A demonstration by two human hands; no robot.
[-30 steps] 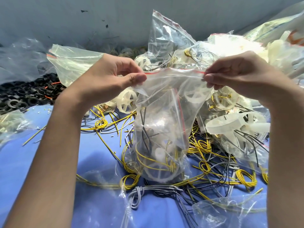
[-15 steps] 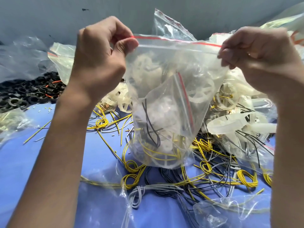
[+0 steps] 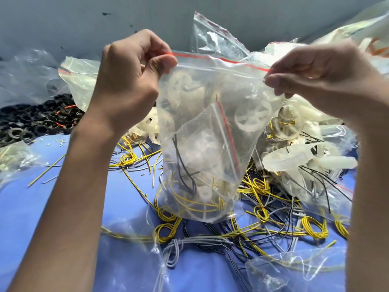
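Two hands, left hand (image 3: 126,81) and right hand (image 3: 322,79), pinch the top corners of a clear zip bag (image 3: 202,148) of white plastic parts above the wire-strewn table (image 3: 42,207)

Blue counter (image 3: 31,218) here, and it's crowded: yellow wire coils (image 3: 166,228) tangled with black leads (image 3: 292,209) across the middle, a grey wire bundle (image 3: 176,247) up front, black rings (image 3: 31,121) heaped far left, bagged white wheels (image 3: 303,161) piled right.
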